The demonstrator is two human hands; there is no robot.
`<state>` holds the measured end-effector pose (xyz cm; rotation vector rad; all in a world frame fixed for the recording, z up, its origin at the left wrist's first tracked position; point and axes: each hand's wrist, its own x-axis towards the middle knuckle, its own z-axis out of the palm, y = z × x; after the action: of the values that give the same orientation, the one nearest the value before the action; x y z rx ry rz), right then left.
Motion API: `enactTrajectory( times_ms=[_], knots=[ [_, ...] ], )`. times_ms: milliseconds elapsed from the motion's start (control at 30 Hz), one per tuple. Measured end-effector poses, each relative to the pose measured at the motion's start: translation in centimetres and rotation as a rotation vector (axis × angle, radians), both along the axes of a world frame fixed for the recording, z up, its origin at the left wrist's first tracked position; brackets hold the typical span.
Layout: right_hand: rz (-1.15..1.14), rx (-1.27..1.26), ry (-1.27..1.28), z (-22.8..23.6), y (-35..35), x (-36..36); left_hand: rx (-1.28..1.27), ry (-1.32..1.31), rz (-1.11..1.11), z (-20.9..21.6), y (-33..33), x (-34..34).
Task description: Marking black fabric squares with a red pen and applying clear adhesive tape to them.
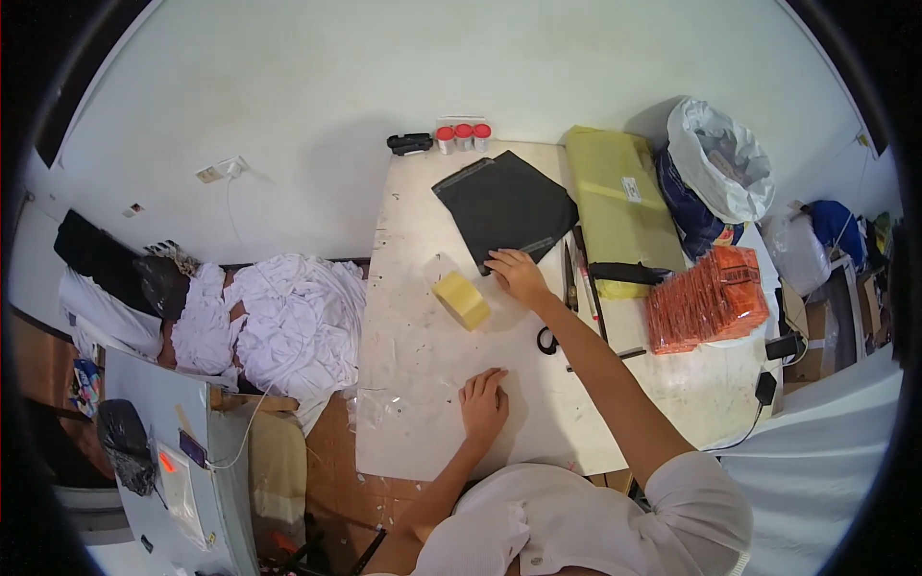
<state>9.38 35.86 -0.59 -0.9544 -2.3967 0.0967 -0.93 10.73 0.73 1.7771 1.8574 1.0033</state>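
Observation:
A flat black plastic bag [507,206] lies at the far middle of the white table, one corner pointing toward me. My right hand [519,278] reaches over to that near corner, its fingers closed on the bag's edge. Nearer to me, my left hand [483,408] rests on the tabletop with fingers loosely spread and nothing in them. Between the bag and my left hand, a wide roll of yellowish packing tape [463,300] stands on its edge. Black-handled scissors [546,341] lie under my right forearm, partly hidden by it.
Orange plastic-wrapped packets [706,302] stack up at the right, beside a folded yellow-green sheet [624,197] and a white-lined sack [720,163]. Pens and a long dark rod [591,278] lie near my right arm. Three red-capped jars [464,138] line the back edge. White cloth [298,326] is heaped left.

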Motion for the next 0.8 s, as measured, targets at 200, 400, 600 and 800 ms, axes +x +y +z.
enactTrajectory(
  times_ms=[200, 400, 600, 800],
  knots=[
    [-0.052, -0.112, 0.059, 1.6, 1.3, -0.9, -0.002, 0.006, -0.007, 0.2, -0.1, 0.0],
    [-0.198, -0.400, 0.304, 2.2, 2.3, -0.5, -0.004, 0.018, -0.017, 0.1, 0.0, 0.1],
    [-0.259, -0.502, 0.598, 2.4, 2.3, -0.8, -0.072, 0.005, 0.010, 0.4, 0.1, 0.0],
    [-0.139, -0.509, 0.509, 2.1, 2.5, -0.2, -0.082, 0.021, -0.008, 0.1, 0.0, 0.0]
  ],
)
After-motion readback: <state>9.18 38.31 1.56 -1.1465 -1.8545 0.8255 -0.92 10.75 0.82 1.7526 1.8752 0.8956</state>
